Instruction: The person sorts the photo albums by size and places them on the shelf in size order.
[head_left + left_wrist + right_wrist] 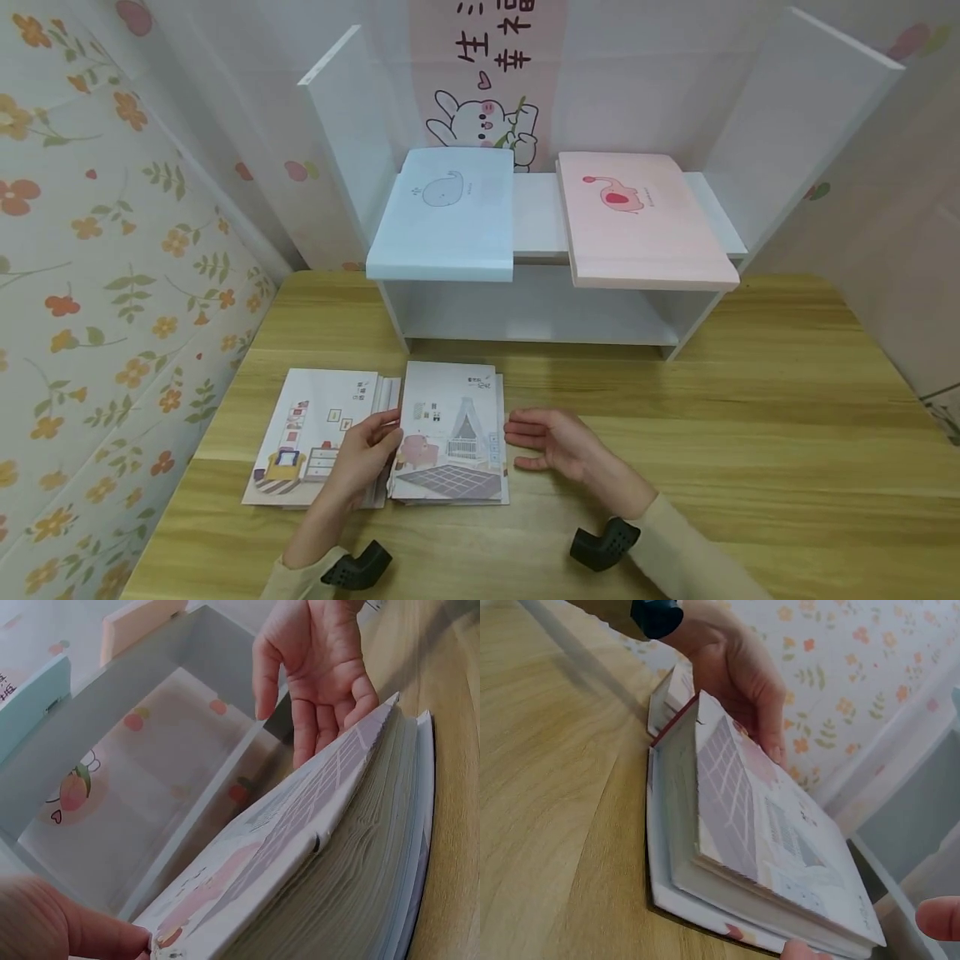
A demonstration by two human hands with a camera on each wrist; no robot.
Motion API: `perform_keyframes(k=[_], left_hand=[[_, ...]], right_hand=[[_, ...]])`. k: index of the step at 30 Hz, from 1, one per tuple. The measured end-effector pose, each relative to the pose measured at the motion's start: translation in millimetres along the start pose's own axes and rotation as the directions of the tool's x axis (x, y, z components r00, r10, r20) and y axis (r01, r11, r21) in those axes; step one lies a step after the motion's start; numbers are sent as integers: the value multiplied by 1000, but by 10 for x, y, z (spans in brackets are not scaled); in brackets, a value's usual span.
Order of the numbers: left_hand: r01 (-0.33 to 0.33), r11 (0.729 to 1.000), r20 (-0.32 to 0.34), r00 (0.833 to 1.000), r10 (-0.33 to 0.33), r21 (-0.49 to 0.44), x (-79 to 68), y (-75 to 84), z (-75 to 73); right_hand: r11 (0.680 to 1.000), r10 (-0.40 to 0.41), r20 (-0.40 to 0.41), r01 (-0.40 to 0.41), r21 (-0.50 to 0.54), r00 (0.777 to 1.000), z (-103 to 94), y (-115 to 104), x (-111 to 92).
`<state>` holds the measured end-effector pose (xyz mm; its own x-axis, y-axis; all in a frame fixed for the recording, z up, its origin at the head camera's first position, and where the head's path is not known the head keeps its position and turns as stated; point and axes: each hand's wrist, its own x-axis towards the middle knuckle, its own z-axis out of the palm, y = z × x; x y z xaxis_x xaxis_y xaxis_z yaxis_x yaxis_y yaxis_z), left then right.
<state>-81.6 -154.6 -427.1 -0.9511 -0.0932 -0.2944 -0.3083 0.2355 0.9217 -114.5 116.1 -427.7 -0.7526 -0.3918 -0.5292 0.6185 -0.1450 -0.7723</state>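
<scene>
A thick book with a room drawing on its cover lies flat on top of another book. My left hand is at its left side, thumb and fingertips touching the cover's edge. My right hand is beside the right edge, palm turned inward and fingers mostly straight, holding nothing. In the right wrist view, right fingertips show close to the lower book's edge. Left of these, partly behind my left hand, lies a second pile of books, its top cover showing a chair and drawers.
A white shelf unit stands behind the books. On its upper level lie a light blue whale-print box or book and a pink elephant-print one, both overhanging the front. The wooden table meets a floral curtain at left.
</scene>
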Motion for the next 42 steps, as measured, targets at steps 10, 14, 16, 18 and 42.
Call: perform_keyframes(k=[10,14,16,18,42], left_hand=[[51,998,3,999,-51,-31,21,-14,-4],[72,997,9,997,-72,-37,18,-10,-8],[71,997,16,997,-71,-40,9,-9,-14],[71,996,21,997,-70,-52,2,-9,-20],[63,955,261,965,16,-291,-172,104,12]], right_hand=[[994,-88,-33,86,-74,996,90,59,1],[984,-124,-83,112,-142,989,136,70,-17],[976,-153,-105,134,-170,983,161,89,-37],[967,-188,-111,164,-197,976,186,114,-64],[920,-375,-124,352,-173,919,283,99,-437]])
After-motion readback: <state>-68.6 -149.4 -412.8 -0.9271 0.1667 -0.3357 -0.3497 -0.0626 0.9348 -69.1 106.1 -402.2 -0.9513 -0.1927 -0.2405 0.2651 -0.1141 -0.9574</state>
